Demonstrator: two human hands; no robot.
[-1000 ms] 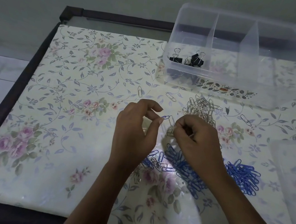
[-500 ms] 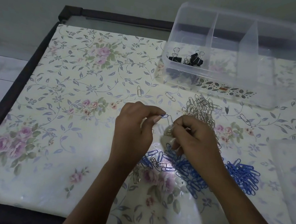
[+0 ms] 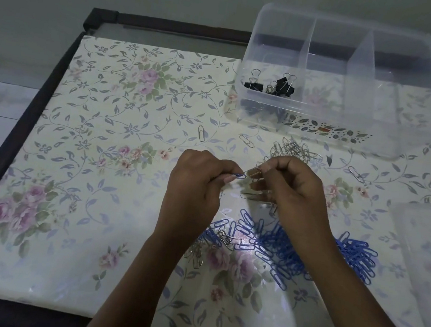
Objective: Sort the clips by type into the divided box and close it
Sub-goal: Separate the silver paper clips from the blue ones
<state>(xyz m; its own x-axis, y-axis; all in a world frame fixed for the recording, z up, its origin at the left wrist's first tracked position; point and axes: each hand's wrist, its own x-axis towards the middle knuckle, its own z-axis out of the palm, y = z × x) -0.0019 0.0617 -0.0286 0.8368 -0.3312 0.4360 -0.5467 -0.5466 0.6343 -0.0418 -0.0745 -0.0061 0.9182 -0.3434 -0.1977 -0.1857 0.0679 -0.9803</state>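
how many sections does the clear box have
3, side by side: the left section holding black binder clips, the middle section, and the right section. The walls are see-through, so none seems hidden.

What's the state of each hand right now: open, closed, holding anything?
Left hand: closed, pinching a blue paper clip.
Right hand: closed, pinching a silver paper clip.
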